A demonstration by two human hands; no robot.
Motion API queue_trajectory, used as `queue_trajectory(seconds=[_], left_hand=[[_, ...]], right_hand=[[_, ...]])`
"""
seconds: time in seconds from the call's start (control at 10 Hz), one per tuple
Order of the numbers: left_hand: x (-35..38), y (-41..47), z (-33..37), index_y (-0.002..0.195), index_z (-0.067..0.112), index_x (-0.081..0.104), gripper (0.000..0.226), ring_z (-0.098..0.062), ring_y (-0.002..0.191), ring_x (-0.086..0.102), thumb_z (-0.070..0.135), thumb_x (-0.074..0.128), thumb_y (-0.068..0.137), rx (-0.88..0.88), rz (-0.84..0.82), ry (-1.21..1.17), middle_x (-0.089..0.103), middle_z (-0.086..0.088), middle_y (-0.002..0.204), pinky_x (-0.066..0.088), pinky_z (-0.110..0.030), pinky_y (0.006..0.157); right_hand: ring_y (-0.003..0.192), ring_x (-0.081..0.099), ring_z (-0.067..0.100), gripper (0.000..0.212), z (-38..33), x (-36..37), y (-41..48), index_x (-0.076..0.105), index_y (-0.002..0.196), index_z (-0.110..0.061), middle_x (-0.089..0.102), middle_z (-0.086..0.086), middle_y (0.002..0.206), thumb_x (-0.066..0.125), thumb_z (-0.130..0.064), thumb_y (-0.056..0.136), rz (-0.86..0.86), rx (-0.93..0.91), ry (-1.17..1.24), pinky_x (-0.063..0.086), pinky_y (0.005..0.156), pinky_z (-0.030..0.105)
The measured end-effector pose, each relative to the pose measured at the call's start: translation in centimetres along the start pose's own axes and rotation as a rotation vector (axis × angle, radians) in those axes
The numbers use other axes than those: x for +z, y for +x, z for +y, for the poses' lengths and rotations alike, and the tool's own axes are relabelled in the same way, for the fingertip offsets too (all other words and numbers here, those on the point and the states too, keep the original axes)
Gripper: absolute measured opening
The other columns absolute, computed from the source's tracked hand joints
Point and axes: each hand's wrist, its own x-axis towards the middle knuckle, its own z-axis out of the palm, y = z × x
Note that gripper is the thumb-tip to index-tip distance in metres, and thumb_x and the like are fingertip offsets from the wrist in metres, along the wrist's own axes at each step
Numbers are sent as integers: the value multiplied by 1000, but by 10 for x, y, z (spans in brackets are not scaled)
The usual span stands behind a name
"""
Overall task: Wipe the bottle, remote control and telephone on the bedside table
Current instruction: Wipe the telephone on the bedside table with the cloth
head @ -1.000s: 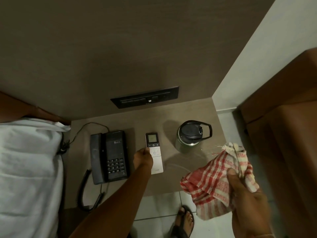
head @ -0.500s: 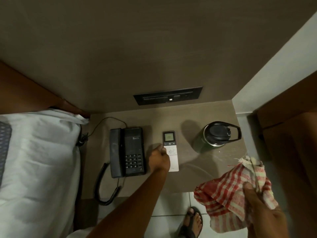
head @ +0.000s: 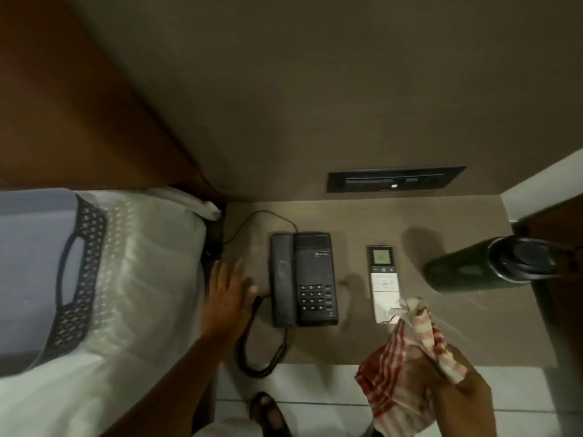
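Observation:
A black telephone (head: 303, 279) lies on the brown bedside table (head: 457, 335), its coiled cord (head: 255, 357) hanging over the front edge. To its right lies a white remote control (head: 383, 282) with a lit screen. A dark bottle (head: 492, 268) with a black lid stands at the table's right end. My left hand (head: 228, 294) hovers open just left of the telephone, fingers spread. My right hand (head: 451, 392) grips a red-and-white checked cloth (head: 407, 367) near the front edge, its tip over the remote's lower end.
A bed with white sheets (head: 126, 310) presses against the table's left side, with a black mesh basket (head: 63, 269) on it. A dark switch panel (head: 394, 179) sits in the wall behind. A sandalled foot (head: 271, 414) stands on the tiled floor below.
My left hand has left the remote and moved to the telephone's left side, open. The view has swung left, and the cloth now reaches the remote's lower end.

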Motion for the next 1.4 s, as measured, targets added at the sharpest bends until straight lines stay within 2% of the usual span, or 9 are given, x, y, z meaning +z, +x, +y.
queue_trajectory(seconds=[0.2, 0.3, 0.6, 0.7, 0.8, 0.9, 1.1, 1.3, 1.4], left_hand=[[27, 52, -38, 159, 14, 10, 97, -29, 154, -11, 75, 27, 86, 265, -151, 211, -1, -12, 168, 4, -49, 126], [41, 60, -44, 159, 15, 8, 105, -28, 154, -13, 83, 24, 82, 283, -127, 159, -3, -12, 168, 3, -50, 125], [56, 73, -45, 159, 14, 5, 116, -28, 154, -14, 90, 24, 74, 266, -94, 109, -6, -12, 168, 0, -51, 125], [56, 77, -46, 159, 14, 5, 122, -30, 154, -11, 95, 21, 69, 268, -85, 104, -5, -13, 168, 1, -53, 125], [58, 81, -50, 159, 15, 6, 126, -30, 154, -10, 98, 18, 66, 289, -72, 81, -4, -13, 168, 1, -54, 125], [61, 82, -52, 159, 15, 10, 124, -30, 154, -8, 97, 24, 67, 305, -42, 55, 0, -13, 168, 0, -53, 124], [68, 84, -55, 158, 15, 14, 121, -29, 154, -7, 96, 31, 69, 304, -1, 54, 4, -12, 168, -5, -47, 122], [71, 84, -58, 158, 13, 15, 121, -32, 154, -6, 95, 29, 70, 328, 7, 55, 4, -14, 168, 2, -54, 124], [69, 84, -56, 159, 14, 12, 123, -31, 154, -10, 96, 29, 68, 314, -18, 57, -1, -13, 168, -3, -52, 123]], right_hand=[[77, 54, 26, 23, 2, 56, 6, 65, 107, 8, 63, 12, 85, 62, 7, 84, 79, -128, -123, 42, 77, 26], [86, 51, 27, 29, 7, 72, 13, 65, 112, 2, 64, 19, 97, 67, -5, 83, 65, -149, -229, 40, 94, 39], [86, 62, 22, 24, 12, 99, 28, 68, 108, -23, 70, 5, 95, 68, -24, 84, 151, -315, -232, 52, 86, 48], [73, 62, 17, 27, -6, 110, 35, 67, 112, -18, 70, 1, 87, 64, -26, 87, 179, -520, -388, 52, 72, 28], [71, 64, 10, 33, -36, 132, 48, 66, 116, -17, 69, -4, 85, 64, -20, 84, 149, -791, -528, 47, 68, 16], [95, 67, 17, 49, -61, 164, 71, 62, 123, -19, 69, 2, 117, 69, -6, 76, 58, -1058, -723, 52, 80, 26], [139, 36, 24, 71, -67, 207, 99, 55, 132, -25, 45, -4, 148, 61, 10, 71, -214, -1170, -1228, 56, 83, 43], [139, 33, 34, 78, -34, 194, 84, 43, 141, -23, 38, 6, 152, 72, -5, 72, -385, -1266, -1424, 45, 96, 49], [117, 59, 30, 77, 2, 173, 64, 69, 116, -23, 66, 5, 125, 91, -17, 42, -385, -1372, -1465, 47, 93, 45]])
